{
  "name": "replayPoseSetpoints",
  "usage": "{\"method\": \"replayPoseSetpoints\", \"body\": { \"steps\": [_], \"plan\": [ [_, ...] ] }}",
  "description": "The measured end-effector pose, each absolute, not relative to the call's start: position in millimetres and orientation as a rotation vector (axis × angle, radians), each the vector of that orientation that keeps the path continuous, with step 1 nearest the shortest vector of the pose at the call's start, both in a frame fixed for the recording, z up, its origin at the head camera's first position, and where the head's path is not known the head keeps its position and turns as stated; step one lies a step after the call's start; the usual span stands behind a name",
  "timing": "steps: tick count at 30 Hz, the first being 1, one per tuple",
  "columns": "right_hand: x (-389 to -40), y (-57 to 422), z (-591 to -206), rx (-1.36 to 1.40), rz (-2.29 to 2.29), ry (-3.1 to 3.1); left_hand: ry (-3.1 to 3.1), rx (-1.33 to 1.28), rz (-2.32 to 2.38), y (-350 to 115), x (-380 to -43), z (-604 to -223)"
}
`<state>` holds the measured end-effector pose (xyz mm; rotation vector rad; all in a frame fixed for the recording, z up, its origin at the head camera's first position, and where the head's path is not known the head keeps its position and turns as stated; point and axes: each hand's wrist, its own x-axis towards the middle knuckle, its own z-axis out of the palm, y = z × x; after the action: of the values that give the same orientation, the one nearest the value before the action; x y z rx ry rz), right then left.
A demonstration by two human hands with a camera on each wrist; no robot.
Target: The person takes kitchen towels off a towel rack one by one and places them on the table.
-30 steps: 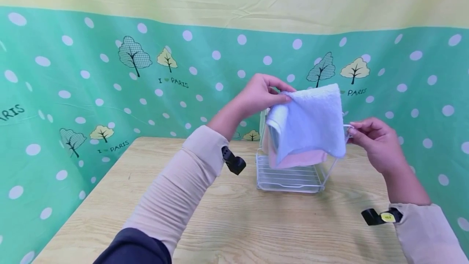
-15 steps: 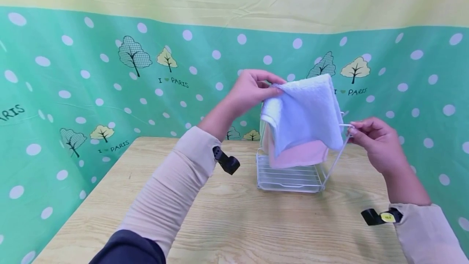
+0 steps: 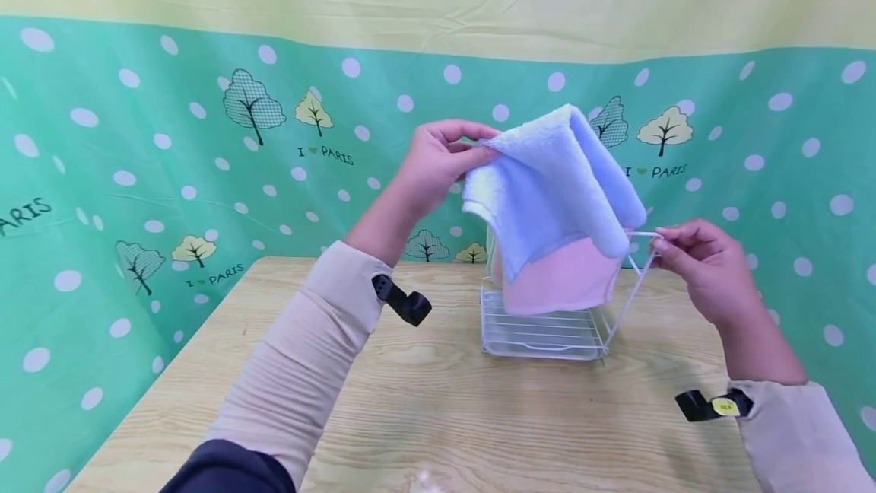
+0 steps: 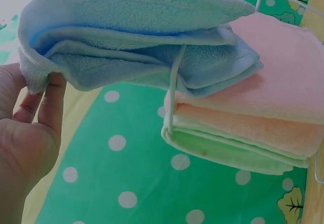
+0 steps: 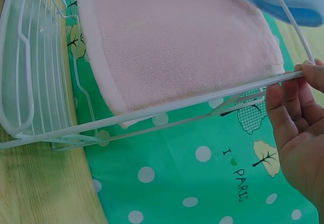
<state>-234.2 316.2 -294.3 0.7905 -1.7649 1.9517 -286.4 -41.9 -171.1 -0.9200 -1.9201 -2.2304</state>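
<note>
A light blue towel [image 3: 547, 173] is pinched at its left corner by my left hand [image 3: 438, 162], its folded far end draping over the top of a white wire rack [image 3: 630, 303]. In the left wrist view the blue towel [image 4: 142, 41] sags in folds, with a rack bar beside it. Below it a pink towel [image 3: 561, 280] hangs on the rack; peach [image 4: 243, 125] and green [image 4: 228, 153] towels hang behind. My right hand [image 3: 705, 265] pinches the top right corner of the rack's frame, also plain in the right wrist view, where the pink towel [image 5: 187, 46] spreads alongside.
The rack's wire base and tray [image 3: 541, 337] stand on the wooden table [image 3: 383, 409]. A green polka-dot curtain [image 3: 383, 196] with printed trees hangs behind and to the left of the table.
My left hand has moved left and up, drawing the blue towel the same way; its right part lifts and folds over, showing more of the pink towel. My right hand stays at the rack corner.
</note>
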Motion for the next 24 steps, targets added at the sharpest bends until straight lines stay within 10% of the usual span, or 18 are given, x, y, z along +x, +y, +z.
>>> {"method": "replayPoseSetpoints", "body": {
  "steps": [24],
  "plan": [
    [-234.5,315.7,-295.4,0.783,1.959,-1.749,-1.587,-0.948,-2.407,-90.2,-277.6,-174.0]
  ]
}}
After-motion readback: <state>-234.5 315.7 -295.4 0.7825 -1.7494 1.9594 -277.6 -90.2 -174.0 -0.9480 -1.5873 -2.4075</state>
